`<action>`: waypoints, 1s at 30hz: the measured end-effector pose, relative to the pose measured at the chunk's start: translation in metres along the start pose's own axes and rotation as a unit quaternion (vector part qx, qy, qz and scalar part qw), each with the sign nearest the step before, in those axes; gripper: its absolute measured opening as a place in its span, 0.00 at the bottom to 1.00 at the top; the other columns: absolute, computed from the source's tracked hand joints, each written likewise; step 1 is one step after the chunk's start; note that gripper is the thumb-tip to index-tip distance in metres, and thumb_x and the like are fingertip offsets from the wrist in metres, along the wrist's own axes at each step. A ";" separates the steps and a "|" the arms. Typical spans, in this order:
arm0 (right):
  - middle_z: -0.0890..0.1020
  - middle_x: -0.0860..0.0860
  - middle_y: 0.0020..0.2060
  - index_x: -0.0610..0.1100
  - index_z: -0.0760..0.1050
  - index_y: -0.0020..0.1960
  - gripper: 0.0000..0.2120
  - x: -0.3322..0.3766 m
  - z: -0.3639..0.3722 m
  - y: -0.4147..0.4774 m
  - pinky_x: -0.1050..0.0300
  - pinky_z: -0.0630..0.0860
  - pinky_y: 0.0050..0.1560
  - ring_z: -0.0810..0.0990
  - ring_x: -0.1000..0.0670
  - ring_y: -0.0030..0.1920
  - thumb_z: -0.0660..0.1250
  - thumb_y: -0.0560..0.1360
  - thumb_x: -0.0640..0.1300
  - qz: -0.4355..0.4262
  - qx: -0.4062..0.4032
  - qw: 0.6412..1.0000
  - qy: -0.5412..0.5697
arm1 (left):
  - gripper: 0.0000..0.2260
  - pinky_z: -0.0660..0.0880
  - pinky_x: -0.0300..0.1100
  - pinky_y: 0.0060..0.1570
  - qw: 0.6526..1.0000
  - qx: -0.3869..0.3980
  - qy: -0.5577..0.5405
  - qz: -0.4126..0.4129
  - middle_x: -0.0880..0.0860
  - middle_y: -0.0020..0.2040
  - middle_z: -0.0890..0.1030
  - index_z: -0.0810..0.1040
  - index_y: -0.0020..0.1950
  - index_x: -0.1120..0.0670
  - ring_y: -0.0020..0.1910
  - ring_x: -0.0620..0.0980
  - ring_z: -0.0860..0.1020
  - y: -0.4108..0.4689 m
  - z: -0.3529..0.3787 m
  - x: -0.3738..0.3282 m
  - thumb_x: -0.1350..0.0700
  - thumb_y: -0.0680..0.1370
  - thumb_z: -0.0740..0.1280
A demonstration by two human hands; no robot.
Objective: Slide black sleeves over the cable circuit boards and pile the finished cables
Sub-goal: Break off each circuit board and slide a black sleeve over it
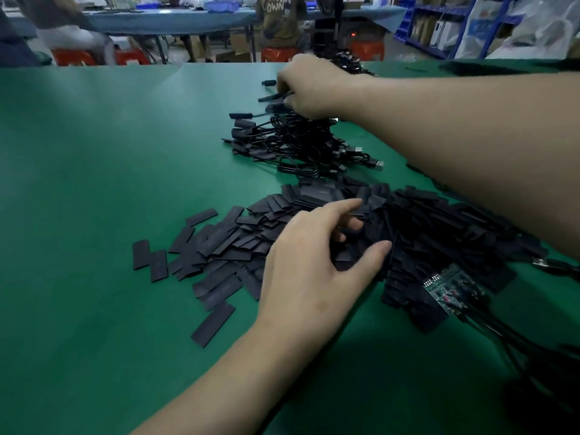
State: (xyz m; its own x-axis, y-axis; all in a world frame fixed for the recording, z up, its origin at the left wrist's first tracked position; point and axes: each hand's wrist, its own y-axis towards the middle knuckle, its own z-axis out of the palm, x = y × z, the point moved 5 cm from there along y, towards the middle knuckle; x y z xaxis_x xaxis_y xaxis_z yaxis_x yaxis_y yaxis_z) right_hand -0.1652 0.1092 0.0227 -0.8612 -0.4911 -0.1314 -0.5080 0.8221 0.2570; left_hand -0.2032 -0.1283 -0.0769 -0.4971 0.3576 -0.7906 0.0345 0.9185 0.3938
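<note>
A heap of flat black sleeves covers the middle of the green table. My left hand hovers over the heap with fingers spread and loosely bent, fingertips touching the sleeves. Farther back lies a pile of finished cables with sleeved ends and USB plugs. My right hand reaches across to the top of that pile and pinches a sleeved cable end. Bare green circuit boards on black cables lie at the right edge of the sleeve heap.
A second tangle of black cables sits at the table's far edge. Beyond it stand red stools, another table with a seated person, and blue shelving at the right. Green table surface stretches to the left.
</note>
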 end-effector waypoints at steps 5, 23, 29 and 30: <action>0.73 0.41 0.65 0.43 0.75 0.67 0.16 0.012 -0.003 -0.024 0.42 0.73 0.63 0.74 0.38 0.63 0.65 0.82 0.50 -0.016 -0.046 0.999 0.017 | 0.22 0.77 0.44 0.55 1.000 0.006 0.023 0.007 0.37 0.50 0.80 0.77 0.67 0.42 0.52 0.38 0.77 0.000 -0.001 0.000 0.42 0.74 0.73; 0.73 0.63 0.50 0.61 0.80 0.56 0.20 -0.028 -0.009 -0.306 0.56 0.69 0.60 0.70 0.57 0.56 0.61 0.71 0.68 0.000 0.127 0.985 0.115 | 0.06 0.78 0.44 0.51 0.994 0.021 0.083 0.071 0.41 0.48 0.81 0.82 0.56 0.46 0.50 0.41 0.80 -0.006 0.004 -0.011 0.53 0.80 0.70; 0.74 0.61 0.47 0.58 0.74 0.48 0.11 -0.029 0.001 -0.307 0.58 0.69 0.55 0.70 0.58 0.50 0.64 0.71 0.63 0.040 0.109 0.974 0.192 | 0.07 0.76 0.48 0.51 0.981 0.048 0.125 0.142 0.42 0.46 0.81 0.83 0.55 0.48 0.49 0.45 0.79 -0.010 0.009 -0.024 0.51 0.79 0.67; 0.77 0.59 0.44 0.58 0.73 0.47 0.09 -0.030 0.001 -0.307 0.59 0.71 0.51 0.73 0.58 0.45 0.66 0.71 0.61 0.056 0.099 0.964 0.242 | 0.07 0.76 0.49 0.51 0.978 0.056 0.130 0.156 0.42 0.46 0.81 0.84 0.54 0.49 0.48 0.46 0.78 -0.011 0.010 -0.026 0.51 0.79 0.68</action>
State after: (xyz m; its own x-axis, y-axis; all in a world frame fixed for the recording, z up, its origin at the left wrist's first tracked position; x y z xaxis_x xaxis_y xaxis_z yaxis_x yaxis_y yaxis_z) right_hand 0.0171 -0.1281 -0.0533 -0.8254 -0.4335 0.3615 -0.4470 0.8931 0.0504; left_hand -0.1818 -0.1462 -0.0652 -0.6507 0.5814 -0.4884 0.3067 0.7897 0.5314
